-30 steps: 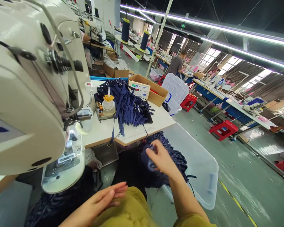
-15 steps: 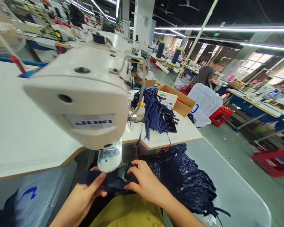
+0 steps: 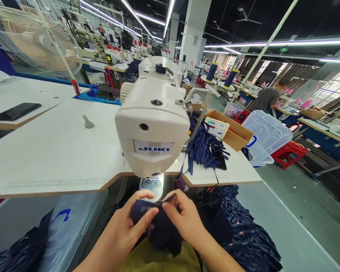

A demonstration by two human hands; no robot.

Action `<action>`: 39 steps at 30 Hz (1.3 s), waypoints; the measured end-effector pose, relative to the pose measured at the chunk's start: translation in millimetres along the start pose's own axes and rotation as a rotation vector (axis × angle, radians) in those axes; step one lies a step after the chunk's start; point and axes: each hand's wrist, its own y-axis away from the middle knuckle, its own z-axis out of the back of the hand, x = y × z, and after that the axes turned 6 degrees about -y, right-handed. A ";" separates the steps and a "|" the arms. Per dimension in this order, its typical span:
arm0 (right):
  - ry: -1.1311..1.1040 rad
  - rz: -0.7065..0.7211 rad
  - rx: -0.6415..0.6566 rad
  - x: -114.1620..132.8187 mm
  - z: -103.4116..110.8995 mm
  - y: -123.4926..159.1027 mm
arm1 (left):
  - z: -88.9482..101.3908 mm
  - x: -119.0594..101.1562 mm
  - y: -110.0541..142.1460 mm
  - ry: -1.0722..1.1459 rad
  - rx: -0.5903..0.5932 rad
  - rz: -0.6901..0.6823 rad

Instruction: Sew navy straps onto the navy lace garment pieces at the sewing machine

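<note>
A piece of dark navy fabric (image 3: 166, 230) hangs between my hands, just in front of the sewing machine (image 3: 153, 124). My left hand (image 3: 138, 217) grips its left part, thumb on top and fingers beneath. My right hand (image 3: 183, 215) pinches the upper right edge between thumb and fingers, close to the left thumb. The garment's exact kind cannot be made out. Behind the hands, the machine's lit sewing bed (image 3: 152, 185) shows, partly covered by my fingers.
Patterned navy pieces (image 3: 243, 223) are heaped at the right; navy straps (image 3: 201, 147) lie on the white tabletop (image 3: 73, 151) by a control panel (image 3: 217, 127) and cardboard box (image 3: 235, 130). A clear bin (image 3: 73, 223) stands lower left. A phone (image 3: 15, 111) rests far left.
My view has swung left, so the machine appears further right. Both hands have come closer together and lifted the fabric away from the sewing bed, toward my body.
</note>
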 end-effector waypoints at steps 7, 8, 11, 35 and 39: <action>0.180 -0.001 0.007 3.3 -0.1 -42.1 | 3.9 6.7 -4.8 -0.894 -0.721 -0.776; 0.177 -0.002 0.018 2.6 -0.5 -45.4 | 5.2 7.8 -7.2 -0.979 -0.647 -0.857; 0.177 0.013 -0.007 -1.8 1.0 -49.8 | 6.9 13.5 -14.4 -1.074 -0.453 -0.931; 0.466 0.350 0.065 0.9 7.0 -59.9 | -18.2 27.1 -15.1 -0.931 -0.678 -0.672; 0.474 0.352 0.060 2.4 6.3 -59.7 | -21.5 30.6 -16.1 -0.931 -0.714 -0.666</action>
